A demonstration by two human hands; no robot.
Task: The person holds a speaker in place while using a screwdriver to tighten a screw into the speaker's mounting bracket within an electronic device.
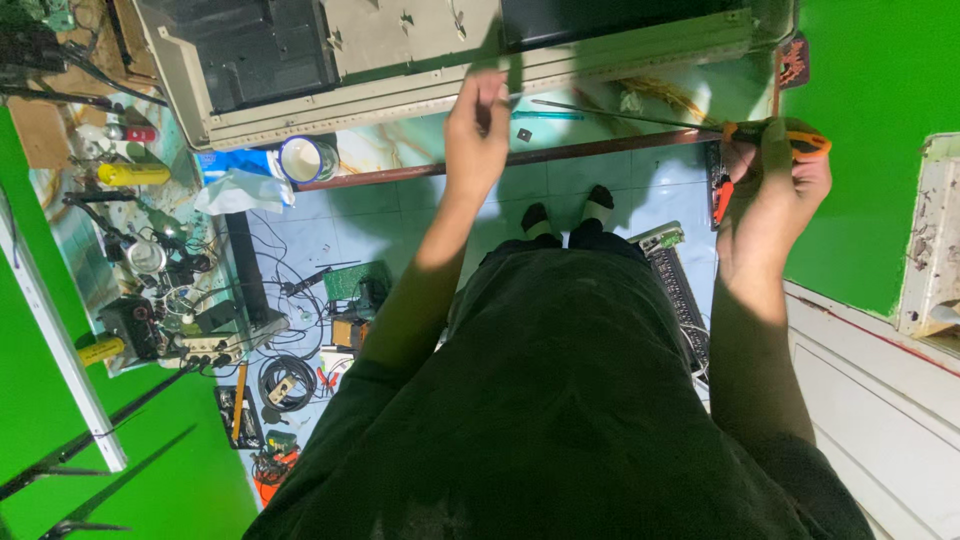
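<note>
- The right hand (775, 185) is clenched around the orange handle of a long screwdriver (640, 118); the fingers hide most of the handle.
- The thin shaft runs across to the left hand (477, 130), whose fingers pinch near its tip; what they pinch is too small to make out.
- Both hands are above the marbled surface (400, 140), below a beige appliance casing (420, 60) cut off at the top.
- A blue package (225, 160) lies on the surface at the left, partly under white cloth.
</note>
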